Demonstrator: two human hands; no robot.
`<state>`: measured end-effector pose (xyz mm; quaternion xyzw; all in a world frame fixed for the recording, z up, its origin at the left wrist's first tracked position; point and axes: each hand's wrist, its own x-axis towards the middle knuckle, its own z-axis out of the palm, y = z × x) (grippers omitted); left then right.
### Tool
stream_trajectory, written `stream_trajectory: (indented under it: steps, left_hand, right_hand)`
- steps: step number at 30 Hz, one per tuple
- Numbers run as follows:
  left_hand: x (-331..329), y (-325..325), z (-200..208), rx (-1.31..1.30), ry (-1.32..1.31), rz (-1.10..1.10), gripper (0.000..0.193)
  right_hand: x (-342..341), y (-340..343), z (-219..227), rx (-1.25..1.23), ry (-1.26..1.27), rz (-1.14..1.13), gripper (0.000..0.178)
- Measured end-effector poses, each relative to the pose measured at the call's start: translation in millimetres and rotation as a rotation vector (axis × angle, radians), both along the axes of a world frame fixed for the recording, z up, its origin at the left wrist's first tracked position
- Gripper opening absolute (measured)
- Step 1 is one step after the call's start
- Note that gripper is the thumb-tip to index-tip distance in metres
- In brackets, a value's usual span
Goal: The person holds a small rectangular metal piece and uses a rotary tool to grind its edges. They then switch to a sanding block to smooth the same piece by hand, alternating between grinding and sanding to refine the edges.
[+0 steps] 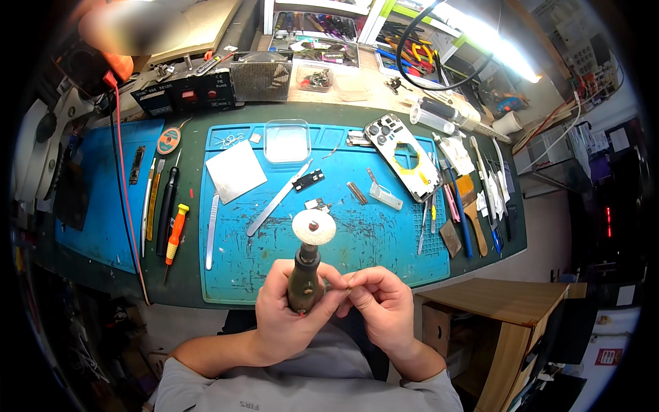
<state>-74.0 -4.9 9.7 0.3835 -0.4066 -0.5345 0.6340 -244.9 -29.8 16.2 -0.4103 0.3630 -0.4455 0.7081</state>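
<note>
The rotary tool (303, 280) stands by the counter's (187, 237) near edge, wrapped in the left hand (285, 312), the nearer one, its long axis running up and away from the body to the white disc (306, 221). Just right of its handle, the right hand's (386, 309) fingers pinch narrowly against the left fingertips; I cannot tell what they hold. Open room spreads over the blue mat's (401, 246) near right part, inside its edges.

Clear square dish (287, 144) and silvery plate (235, 172) on a blue mat (384, 237), orange-yellow screwdriver (177, 233) beside it.
</note>
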Motion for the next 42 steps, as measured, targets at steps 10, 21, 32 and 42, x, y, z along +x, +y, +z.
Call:
stream_trajectory:
  steps: [10, 21, 32, 42]
  left_hand:
    - [4.9, -6.8, -4.2, -0.045, -0.083, 0.041, 0.035]
    - [20.6, -14.9, 21.8, 0.307, 0.089, -0.197, 0.036]
    - [16.5, -16.3, 18.6, 0.311, 0.111, -0.189, 0.039]
    - [18.4, -13.2, 20.9, 0.342, 0.128, -0.188, 0.036]
  right_hand:
    - [2.3, 3.4, 12.0, -0.354, 0.437, -0.128, 0.009]
    - [-7.7, -5.8, 11.3, -0.898, 0.694, -0.207, 0.017]
    - [-8.0, -4.7, 7.6, -0.863, 0.728, -0.208, 0.019]
    - [-6.3, -11.3, 13.2, -0.882, 0.791, -0.197, 0.020]
